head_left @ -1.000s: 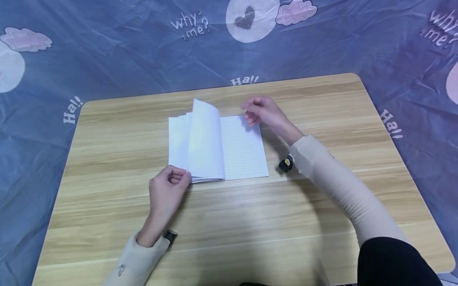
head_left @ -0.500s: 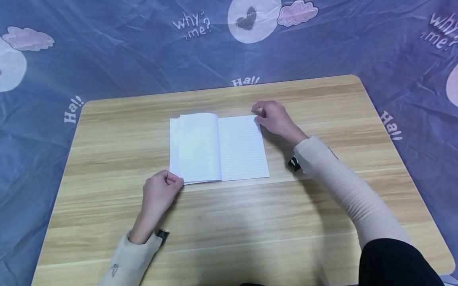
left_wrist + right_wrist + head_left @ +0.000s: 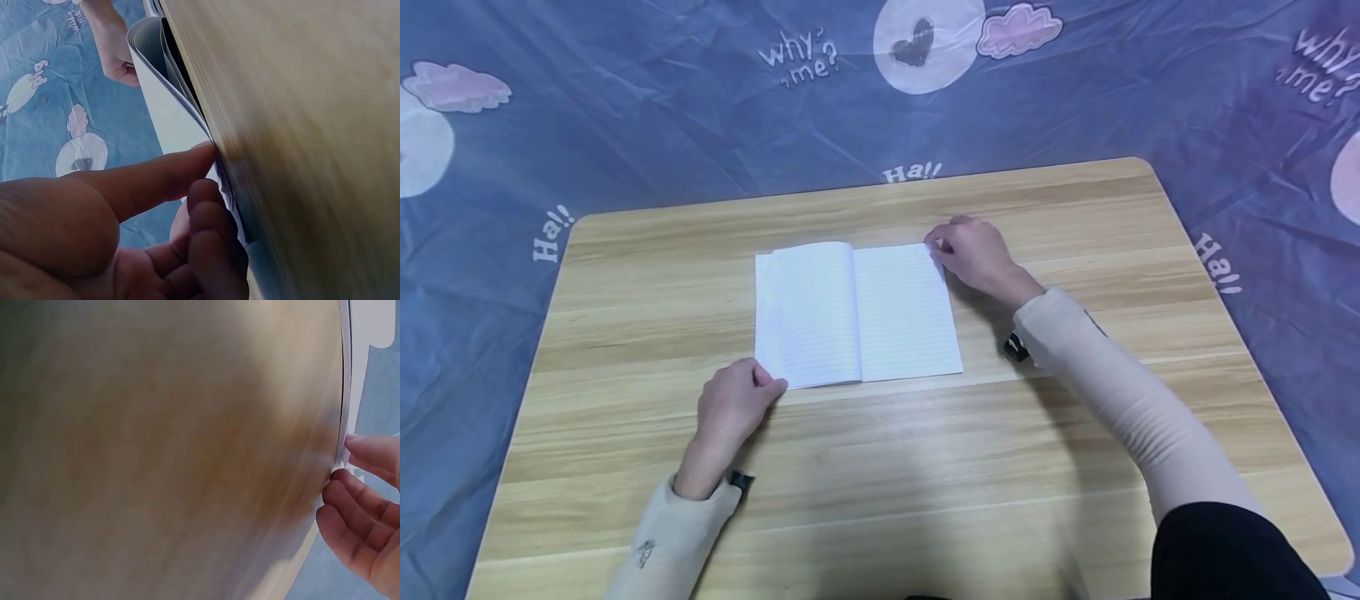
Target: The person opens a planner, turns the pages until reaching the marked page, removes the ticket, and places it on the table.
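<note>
A: Head view first: the open white lined-paper notebook lies flat in the middle of the frame, on the light wooden worktop. The left hand sits at the lower left corner of the notebook, and the right hand at its upper right corner.

B: How are the fingers?

A: In the left wrist view the thumb of the left hand presses on the edge of the page stack, and the other fingers are curled beside and under it, so I judge it pinches that corner. In the right wrist view the fingertips of the right hand are close together and touch the thin page edge; it looks like a light pinch on one sheet, but the thumb is hidden from me.

B: What could go wrong from here?

A: I think of three things. If the right fingers catch two sheets and not one, a page will be skipped. If they pull too sharply on the corner, the thin paper may crease or tear. And if the left hand loosens, the left pages, which in the left wrist view bow up a little, may spring back, or the whole notebook may slide on the smooth worktop.

B: Anything near that can disturb?

A: Only the blue printed cloth around the worktop, well apart from the hands.
</note>
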### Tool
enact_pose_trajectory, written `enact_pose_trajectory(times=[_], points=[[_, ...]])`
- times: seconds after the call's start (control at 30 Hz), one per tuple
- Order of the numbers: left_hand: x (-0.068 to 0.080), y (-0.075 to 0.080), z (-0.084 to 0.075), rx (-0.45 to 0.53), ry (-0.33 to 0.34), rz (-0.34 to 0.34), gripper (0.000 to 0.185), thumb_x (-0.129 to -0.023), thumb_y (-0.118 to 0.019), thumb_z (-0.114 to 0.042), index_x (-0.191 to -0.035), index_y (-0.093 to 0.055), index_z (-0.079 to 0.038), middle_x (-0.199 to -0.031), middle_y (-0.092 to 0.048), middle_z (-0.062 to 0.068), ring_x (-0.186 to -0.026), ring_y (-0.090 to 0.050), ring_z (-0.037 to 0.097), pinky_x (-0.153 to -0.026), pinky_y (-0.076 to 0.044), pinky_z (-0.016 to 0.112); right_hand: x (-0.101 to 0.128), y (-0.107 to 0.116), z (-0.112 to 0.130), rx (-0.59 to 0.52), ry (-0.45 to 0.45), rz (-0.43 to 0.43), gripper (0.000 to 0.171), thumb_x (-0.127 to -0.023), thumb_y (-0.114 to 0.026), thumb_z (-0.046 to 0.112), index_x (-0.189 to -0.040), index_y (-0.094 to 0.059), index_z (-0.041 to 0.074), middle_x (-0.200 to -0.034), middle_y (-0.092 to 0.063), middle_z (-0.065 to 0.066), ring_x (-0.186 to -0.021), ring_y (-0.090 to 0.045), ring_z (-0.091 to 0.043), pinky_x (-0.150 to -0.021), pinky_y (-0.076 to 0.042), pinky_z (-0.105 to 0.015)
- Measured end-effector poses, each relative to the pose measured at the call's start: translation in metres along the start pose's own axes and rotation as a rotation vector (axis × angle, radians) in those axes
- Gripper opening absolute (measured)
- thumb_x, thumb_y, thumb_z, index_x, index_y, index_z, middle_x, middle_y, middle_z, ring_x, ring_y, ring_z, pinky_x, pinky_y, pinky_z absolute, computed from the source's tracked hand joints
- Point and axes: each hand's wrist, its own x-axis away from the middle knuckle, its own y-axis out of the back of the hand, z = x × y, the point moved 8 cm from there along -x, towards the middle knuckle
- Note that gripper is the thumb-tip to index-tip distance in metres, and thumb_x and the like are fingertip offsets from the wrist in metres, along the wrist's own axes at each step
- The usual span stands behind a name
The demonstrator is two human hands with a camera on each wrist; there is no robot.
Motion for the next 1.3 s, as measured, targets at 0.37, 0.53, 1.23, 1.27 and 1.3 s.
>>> enact_pose_trajectory(times=[0.37, 0.53, 1.23, 1.27, 1.3], points=[[0.0, -0.001, 0.002, -0.007, 0.006, 0.014, 0.023, -0.092, -0.071, -0.028, -0.082, -0.063, -0.009, -0.075, -0.06, 0.004, -0.07, -0.056, 0.025, -0.06, -0.039, 0.036, 0.003, 0.005, 0.011, 0.139, 0.101, -0.112, 0.016, -0.092, -0.071, 0.014, -0.106, -0.078, 0.011, -0.091, -0.071, -0.011, -0.071, -0.065, -0.029, -0.058, -0.053, -0.047], [0.0, -0.002, 0.002, -0.004, 0.006, 0.022, 0.023, -0.093, -0.071, -0.027, -0.083, -0.063, -0.008, -0.074, -0.06, 0.005, -0.068, -0.055, 0.025, -0.06, -0.039, 0.036, 0.002, 0.006, 0.01, 0.096, 0.072, -0.12, 0.013, -0.089, -0.073, 0.011, -0.101, -0.074, 0.008, -0.092, -0.068, -0.011, -0.073, -0.065, -0.028, -0.06, -0.053, -0.045], [-0.002, -0.002, -0.002, -0.026, -0.008, 0.025, 0.022, -0.093, -0.071, -0.024, -0.083, -0.06, -0.008, -0.073, -0.058, 0.005, -0.068, -0.055, 0.026, -0.059, -0.039, 0.036, -0.008, 0.014, 0.014, -0.816, -0.225, 0.019, 0.014, -0.091, -0.076, 0.014, -0.102, -0.072, 0.008, -0.082, -0.067, -0.014, -0.066, -0.063, -0.029, -0.057, -0.054, -0.034], [-0.002, -0.002, -0.002, -0.028, -0.009, 0.024, 0.022, -0.093, -0.071, -0.024, -0.083, -0.06, -0.008, -0.073, -0.059, 0.005, -0.068, -0.055, 0.026, -0.059, -0.039, 0.036, -0.01, 0.013, 0.016, -0.889, -0.24, 0.028, 0.015, -0.091, -0.076, 0.014, -0.103, -0.072, 0.006, -0.084, -0.068, -0.014, -0.065, -0.062, -0.026, -0.059, -0.055, -0.035], [-0.002, -0.002, -0.002, -0.032, -0.011, 0.022, 0.022, -0.093, -0.071, -0.024, -0.083, -0.061, -0.008, -0.074, -0.059, 0.005, -0.068, -0.055, 0.026, -0.059, -0.039, 0.036, -0.011, 0.011, 0.018, -0.956, -0.253, 0.033, 0.016, -0.09, -0.076, 0.013, -0.104, -0.071, 0.005, -0.085, -0.069, -0.014, -0.064, -0.062, -0.024, -0.059, -0.055, -0.034]])
